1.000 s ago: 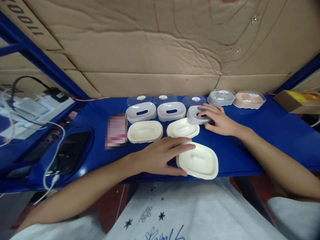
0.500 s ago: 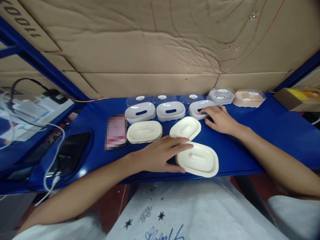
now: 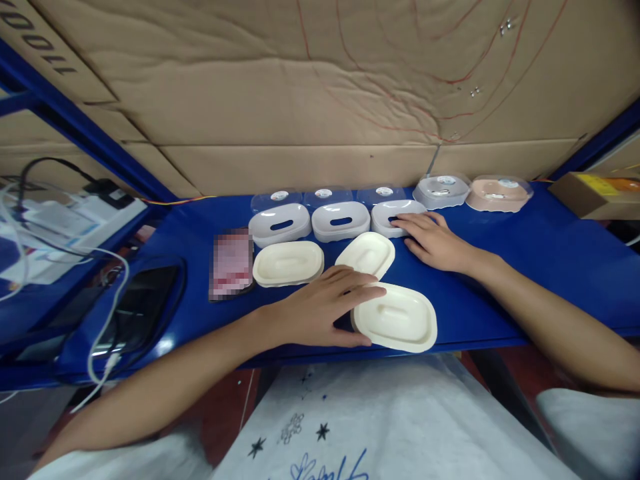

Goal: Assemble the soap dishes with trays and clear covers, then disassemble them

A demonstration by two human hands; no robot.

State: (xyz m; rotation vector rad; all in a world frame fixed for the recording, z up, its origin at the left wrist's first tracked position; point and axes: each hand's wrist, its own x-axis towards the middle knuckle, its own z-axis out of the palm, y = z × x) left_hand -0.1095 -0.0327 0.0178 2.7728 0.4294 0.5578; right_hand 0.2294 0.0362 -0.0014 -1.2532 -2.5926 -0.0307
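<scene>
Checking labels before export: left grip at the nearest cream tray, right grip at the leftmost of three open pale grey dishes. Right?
One error: the right grip is at the rightmost open pale grey dish, per the head view. The left grip is at the nearest cream tray.

Likely a workshop: blue counter (image 3: 525,280), blue frame (image 3: 100,138), cardboard wall (image 3: 225,100), power strip (image 3: 95,213) with cables (image 3: 128,269).
</scene>
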